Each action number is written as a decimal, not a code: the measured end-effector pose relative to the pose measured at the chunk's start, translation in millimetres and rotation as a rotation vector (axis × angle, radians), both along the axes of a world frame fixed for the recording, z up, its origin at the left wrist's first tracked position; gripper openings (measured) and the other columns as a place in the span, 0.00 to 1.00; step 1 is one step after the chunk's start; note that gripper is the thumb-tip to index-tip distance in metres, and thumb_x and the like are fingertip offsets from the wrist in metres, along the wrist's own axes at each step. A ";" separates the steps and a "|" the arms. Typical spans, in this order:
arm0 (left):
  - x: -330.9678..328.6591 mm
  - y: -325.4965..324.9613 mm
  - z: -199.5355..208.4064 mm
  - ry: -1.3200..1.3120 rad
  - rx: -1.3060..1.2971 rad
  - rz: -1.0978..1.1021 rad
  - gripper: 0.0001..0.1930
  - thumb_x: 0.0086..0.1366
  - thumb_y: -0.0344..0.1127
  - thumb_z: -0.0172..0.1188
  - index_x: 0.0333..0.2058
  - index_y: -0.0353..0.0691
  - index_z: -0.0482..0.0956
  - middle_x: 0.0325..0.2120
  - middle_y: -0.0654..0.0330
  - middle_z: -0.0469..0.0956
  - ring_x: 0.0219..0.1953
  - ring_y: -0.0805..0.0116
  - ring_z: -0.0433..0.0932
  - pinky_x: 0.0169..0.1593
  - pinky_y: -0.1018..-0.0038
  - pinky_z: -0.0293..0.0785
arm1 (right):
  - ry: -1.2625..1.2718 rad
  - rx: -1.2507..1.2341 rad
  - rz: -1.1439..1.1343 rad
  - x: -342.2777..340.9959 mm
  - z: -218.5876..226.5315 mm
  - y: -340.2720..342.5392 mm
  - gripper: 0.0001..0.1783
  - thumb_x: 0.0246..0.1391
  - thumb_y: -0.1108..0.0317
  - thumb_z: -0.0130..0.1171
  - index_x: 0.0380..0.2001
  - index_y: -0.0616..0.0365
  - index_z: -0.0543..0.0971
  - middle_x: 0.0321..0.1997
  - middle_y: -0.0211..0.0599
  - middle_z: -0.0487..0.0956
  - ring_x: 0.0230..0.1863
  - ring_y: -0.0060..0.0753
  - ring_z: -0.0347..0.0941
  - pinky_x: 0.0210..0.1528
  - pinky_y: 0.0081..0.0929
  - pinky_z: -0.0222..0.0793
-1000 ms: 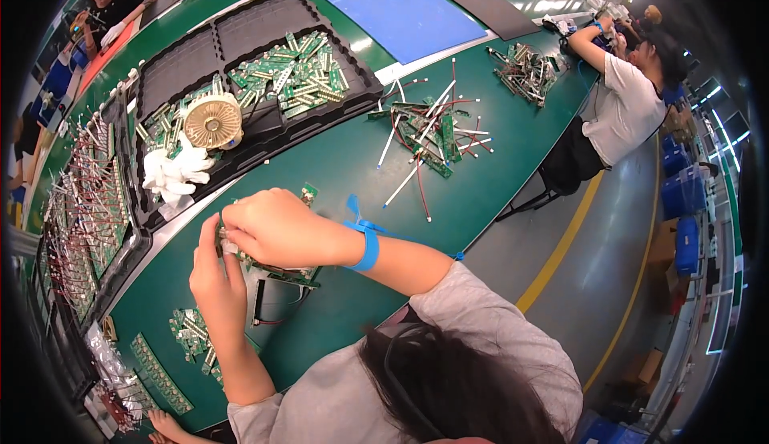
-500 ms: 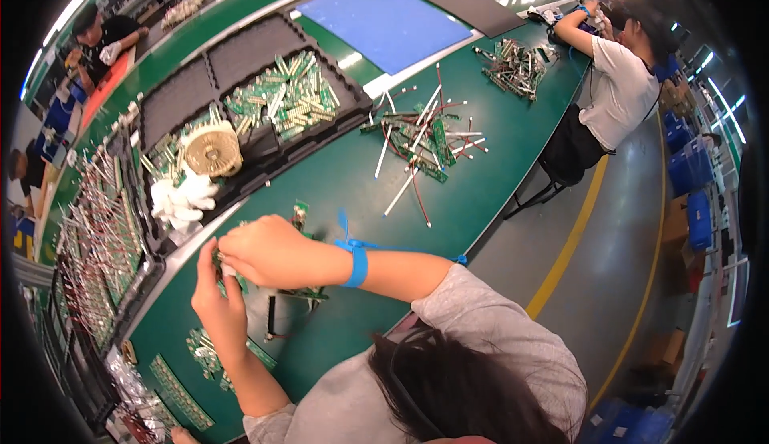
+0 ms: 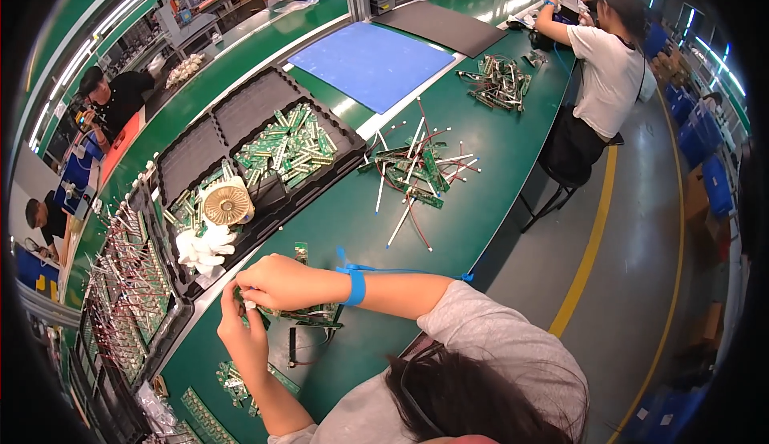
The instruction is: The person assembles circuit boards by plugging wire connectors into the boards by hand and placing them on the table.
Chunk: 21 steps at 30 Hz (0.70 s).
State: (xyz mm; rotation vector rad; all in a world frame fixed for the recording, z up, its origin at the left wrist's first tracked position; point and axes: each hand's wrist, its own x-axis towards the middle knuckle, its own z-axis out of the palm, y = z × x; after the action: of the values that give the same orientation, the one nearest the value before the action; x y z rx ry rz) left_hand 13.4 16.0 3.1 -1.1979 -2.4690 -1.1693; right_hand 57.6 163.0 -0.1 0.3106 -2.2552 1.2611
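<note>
My right hand (image 3: 282, 281), with a blue strap (image 3: 356, 284) and cord at its wrist, is closed in a pinch against my left hand (image 3: 244, 336). Between their fingertips is a small green circuit board (image 3: 241, 292) with a white part, mostly hidden by the fingers. My left fingers point up along its far side. Below my right wrist, more green boards (image 3: 324, 313) and a black strip (image 3: 292, 346) lie on the green table. Loose small boards (image 3: 232, 384) lie beside my left forearm, and a long board panel (image 3: 207, 416) is nearer the lower edge.
Beyond my hands, a black tray (image 3: 260, 115) holds many small boards, a beige fan (image 3: 227, 203) and white gloves (image 3: 204, 247). Wired boards fill a tray (image 3: 128, 284) at left. A wired pile (image 3: 416, 163) lies centre, near a blue mat (image 3: 372, 63). A co-worker (image 3: 601, 67) sits at right.
The whole view has shifted, so the table and hands appear lower and further right. My hands stay pinched together with only slight finger movement.
</note>
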 end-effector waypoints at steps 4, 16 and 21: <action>0.2 0.9 2.6 -0.442 0.155 -0.092 0.21 0.53 0.21 0.49 0.48 0.34 0.65 0.21 0.68 0.71 0.22 0.87 0.61 0.24 0.86 0.53 | -0.149 0.078 -0.043 5.0 6.5 2.8 0.07 0.44 0.70 0.51 0.22 0.64 0.72 0.20 0.47 0.74 0.25 0.49 0.72 0.28 0.40 0.67; 0.2 11.6 -15.6 -0.072 -0.064 -0.102 0.10 0.47 0.26 0.58 0.30 0.32 0.70 0.25 0.55 0.69 0.25 0.61 0.67 0.30 0.72 0.64 | -0.165 0.281 -0.188 12.3 -6.3 -2.7 0.07 0.33 0.70 0.54 0.17 0.65 0.73 0.19 0.48 0.73 0.21 0.47 0.72 0.24 0.37 0.68; -9.9 11.3 -35.1 -0.035 -0.140 -0.166 0.09 0.48 0.26 0.58 0.27 0.31 0.68 0.24 0.52 0.69 0.27 0.53 0.67 0.31 0.68 0.64 | -0.157 0.352 -0.187 8.4 -14.5 -0.9 0.06 0.30 0.71 0.54 0.14 0.65 0.73 0.17 0.48 0.73 0.20 0.47 0.72 0.21 0.37 0.68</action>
State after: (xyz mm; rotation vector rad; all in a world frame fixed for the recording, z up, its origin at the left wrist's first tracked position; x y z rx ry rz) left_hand 3.6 27.3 -32.0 -1.4576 -2.5564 -1.0790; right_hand 66.1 162.1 -14.6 0.1242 -2.5715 0.8160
